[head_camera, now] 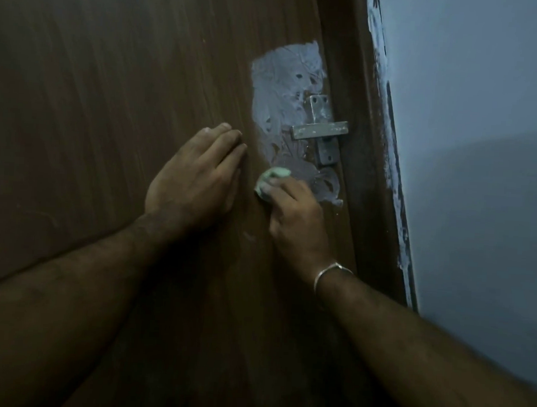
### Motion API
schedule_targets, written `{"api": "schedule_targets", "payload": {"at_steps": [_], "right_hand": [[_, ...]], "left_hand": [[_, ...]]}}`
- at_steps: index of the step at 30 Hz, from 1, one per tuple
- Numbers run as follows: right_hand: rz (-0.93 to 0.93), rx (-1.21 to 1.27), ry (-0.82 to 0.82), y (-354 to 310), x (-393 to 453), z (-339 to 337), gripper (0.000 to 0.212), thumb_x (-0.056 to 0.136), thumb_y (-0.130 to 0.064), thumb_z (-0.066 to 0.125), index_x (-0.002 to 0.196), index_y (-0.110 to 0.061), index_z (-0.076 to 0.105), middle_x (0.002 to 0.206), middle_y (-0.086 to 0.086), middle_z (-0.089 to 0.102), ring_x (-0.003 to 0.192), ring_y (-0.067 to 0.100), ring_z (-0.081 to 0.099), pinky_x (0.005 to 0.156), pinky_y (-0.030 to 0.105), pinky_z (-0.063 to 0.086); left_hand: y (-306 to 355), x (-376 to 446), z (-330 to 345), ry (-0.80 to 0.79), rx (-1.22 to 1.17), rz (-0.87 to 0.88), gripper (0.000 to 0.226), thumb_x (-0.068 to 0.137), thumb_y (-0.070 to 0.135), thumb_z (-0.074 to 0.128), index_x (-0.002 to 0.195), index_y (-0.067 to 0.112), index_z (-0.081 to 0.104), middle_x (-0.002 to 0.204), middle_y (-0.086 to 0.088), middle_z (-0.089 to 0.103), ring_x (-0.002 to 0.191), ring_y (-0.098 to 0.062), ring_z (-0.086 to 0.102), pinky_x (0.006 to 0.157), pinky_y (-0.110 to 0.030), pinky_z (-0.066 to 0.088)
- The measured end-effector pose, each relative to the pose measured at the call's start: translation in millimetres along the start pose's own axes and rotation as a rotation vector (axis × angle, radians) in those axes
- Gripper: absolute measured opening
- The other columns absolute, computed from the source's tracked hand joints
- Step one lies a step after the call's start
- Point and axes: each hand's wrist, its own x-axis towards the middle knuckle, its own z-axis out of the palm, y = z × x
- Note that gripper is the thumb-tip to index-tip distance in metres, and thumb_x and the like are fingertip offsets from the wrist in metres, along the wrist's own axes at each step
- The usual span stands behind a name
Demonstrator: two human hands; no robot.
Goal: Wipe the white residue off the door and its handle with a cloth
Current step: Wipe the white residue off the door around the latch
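The left hand lies flat on the brown wooden door, fingers straight and together. The right hand clamps a crumpled pale green cloth, mostly hidden under its fingers, against the white residue patch below the metal handle.

The brown door bears a metal handle near its right edge. White residue smears the door around it.

My left hand is flat on the brown door, fingers straight. My right hand pinches a bunched pale green cloth against the lower edge of the white residue, just below the smeared metal handle.
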Motion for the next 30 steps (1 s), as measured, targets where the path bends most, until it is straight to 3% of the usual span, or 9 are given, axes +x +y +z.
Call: {"api": "schedule_targets", "payload": {"at_steps": [3, 9, 12, 16, 20, 24, 28, 30], "right_hand": [[0.067, -0.031, -0.002, 13.4, -11.0, -5.9, 0.028, 0.087, 0.004, 0.059, 0.112, -0.002, 0.069, 0.113, 0.012, 0.067, 0.104, 0.027, 0.059, 0.089, 0.042, 0.053], [0.067, -0.054, -0.023, 23.2, -10.4, -7.3, 0.020, 0.088, 0.001, 0.059, 0.104, -0.004, 0.070, 0.105, 0.010, 0.066, 0.097, 0.025, 0.059, 0.085, 0.036, 0.052], [0.278, -0.039, 0.077, 42.0, -7.4, -14.2, 0.019, 0.087, 0.004, 0.057, 0.097, -0.005, 0.071, 0.102, 0.009, 0.067, 0.096, 0.022, 0.061, 0.087, 0.035, 0.053], [0.132, -0.052, 0.002, 33.1, -16.0, -12.1, 0.021, 0.084, 0.006, 0.058, 0.095, -0.005, 0.072, 0.102, 0.009, 0.069, 0.095, 0.023, 0.062, 0.086, 0.032, 0.052], [0.433, -0.003, 0.133, 62.8, -7.4, -23.3, 0.024, 0.086, 0.008, 0.058, 0.100, -0.005, 0.073, 0.106, 0.008, 0.069, 0.099, 0.019, 0.064, 0.090, 0.018, 0.046], [0.269, -0.056, 0.051, 58.0, -14.5, -19.5, 0.023, 0.086, 0.008, 0.058, 0.099, -0.004, 0.072, 0.106, 0.008, 0.069, 0.099, 0.019, 0.062, 0.092, 0.024, 0.049], [0.433, -0.032, 0.130, 66.8, -6.3, -21.2, 0.025, 0.086, 0.009, 0.056, 0.098, -0.005, 0.073, 0.105, 0.008, 0.069, 0.096, 0.015, 0.063, 0.086, 0.012, 0.044], [0.273, -0.054, 0.023, 51.3, -16.8, -14.4, 0.024, 0.085, 0.008, 0.057, 0.095, -0.007, 0.072, 0.103, 0.007, 0.069, 0.095, 0.013, 0.060, 0.087, 0.016, 0.047]], "left_hand": [[9.3, -7.6, 0.4, -0.065, -0.002, 0.061, 0.045, 0.101, 0.026, 0.044, 0.139, 0.003, 0.048, 0.147, -0.020, 0.047, 0.140, -0.033, 0.038, 0.115, -0.049, 0.032], [10.5, -6.8, -0.6, -0.074, -0.013, 0.118, 0.042, 0.098, 0.021, 0.050, 0.137, 0.003, 0.052, 0.143, -0.020, 0.049, 0.137, -0.035, 0.040, 0.113, -0.050, 0.035], [10.7, -7.3, 1.0, -0.081, -0.015, 0.140, 0.043, 0.097, 0.018, 0.054, 0.137, 0.003, 0.052, 0.143, -0.020, 0.050, 0.136, -0.036, 0.041, 0.112, -0.050, 0.036], [8.4, -6.4, 0.1, -0.072, -0.026, 0.141, 0.045, 0.094, 0.019, 0.055, 0.136, 0.004, 0.051, 0.142, -0.020, 0.050, 0.135, -0.035, 0.041, 0.112, -0.049, 0.036], [12.1, -7.6, -0.5, -0.059, -0.026, 0.137, 0.042, 0.096, 0.017, 0.054, 0.135, 0.001, 0.053, 0.140, -0.021, 0.052, 0.134, -0.036, 0.043, 0.111, -0.050, 0.038], [11.1, -7.3, 1.2, -0.045, -0.035, 0.127, 0.040, 0.097, 0.017, 0.054, 0.133, 0.001, 0.054, 0.139, -0.022, 0.053, 0.133, -0.037, 0.044, 0.110, -0.051, 0.039], [12.3, -6.8, 1.6, -0.044, -0.053, 0.126, 0.039, 0.097, 0.017, 0.054, 0.133, 0.002, 0.054, 0.139, -0.021, 0.053, 0.134, -0.036, 0.045, 0.110, -0.050, 0.039], [12.5, -5.5, 0.9, -0.057, -0.055, 0.119, 0.039, 0.097, 0.017, 0.054, 0.133, 0.002, 0.055, 0.140, -0.020, 0.053, 0.134, -0.035, 0.044, 0.110, -0.050, 0.039]]}}
